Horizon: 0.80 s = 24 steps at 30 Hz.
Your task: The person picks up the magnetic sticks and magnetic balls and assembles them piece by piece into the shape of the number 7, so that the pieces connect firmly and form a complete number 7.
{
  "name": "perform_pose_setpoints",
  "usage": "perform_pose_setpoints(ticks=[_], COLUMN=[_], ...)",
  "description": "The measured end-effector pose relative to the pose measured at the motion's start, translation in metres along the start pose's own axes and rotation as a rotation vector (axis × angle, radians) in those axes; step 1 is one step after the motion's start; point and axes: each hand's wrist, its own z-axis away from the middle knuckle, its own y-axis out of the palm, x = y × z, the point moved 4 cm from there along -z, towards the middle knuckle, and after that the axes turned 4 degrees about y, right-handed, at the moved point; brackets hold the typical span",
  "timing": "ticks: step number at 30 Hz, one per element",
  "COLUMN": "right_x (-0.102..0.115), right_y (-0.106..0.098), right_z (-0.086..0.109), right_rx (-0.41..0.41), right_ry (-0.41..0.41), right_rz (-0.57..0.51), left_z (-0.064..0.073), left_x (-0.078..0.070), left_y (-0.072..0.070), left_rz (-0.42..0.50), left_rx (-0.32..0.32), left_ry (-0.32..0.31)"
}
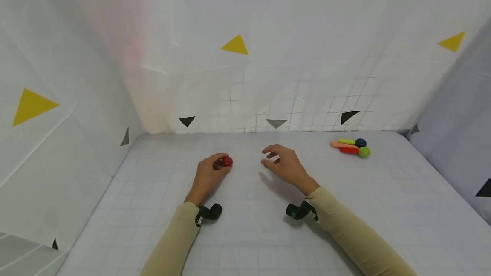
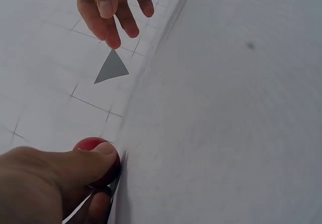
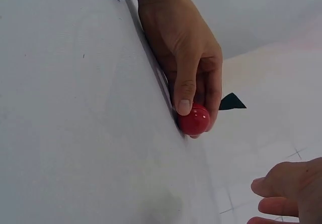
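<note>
A shiny red ball (image 1: pixel 227 162) is pinched between the thumb and fingers of my left hand (image 1: pixel 207 177), low over the white table left of centre. In the right wrist view, the left thumb presses on the near side of the ball (image 3: pixel 195 121), with fingers behind it. My right hand (image 1: pixel 287 166) is held above the table to the right of the ball, its fingers loosely bent and apart, with nothing between them. In the left wrist view, the fingers of this right hand (image 2: pixel 113 7) hang at the top, away from the ball.
Toward the back right of the table (image 1: pixel 245 233) lie a red handle (image 1: pixel 349 150), an orange stick (image 1: pixel 343 144), a yellow-green stick (image 1: pixel 346 141), a green ball (image 1: pixel 364 152) and a dark blue ball (image 1: pixel 360 142), close together. White sheet walls (image 1: pixel 268 12) stand behind and at the sides.
</note>
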Motion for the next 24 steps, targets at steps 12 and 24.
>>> perform_pose_setpoints(ticks=[12,24], right_x=[-0.004,-0.008], right_y=[-0.010,-0.029], right_z=[-0.001,-0.002], right_rx=[0.000,-0.051], right_ry=[0.017,-0.003], right_rz=[0.012,0.021], left_z=[0.004,0.002], left_x=[0.004,0.004], left_y=[-0.001,0.002], left_rz=[0.015,0.028], left_rx=[0.012,0.018], left_ry=[-0.036,-0.020])
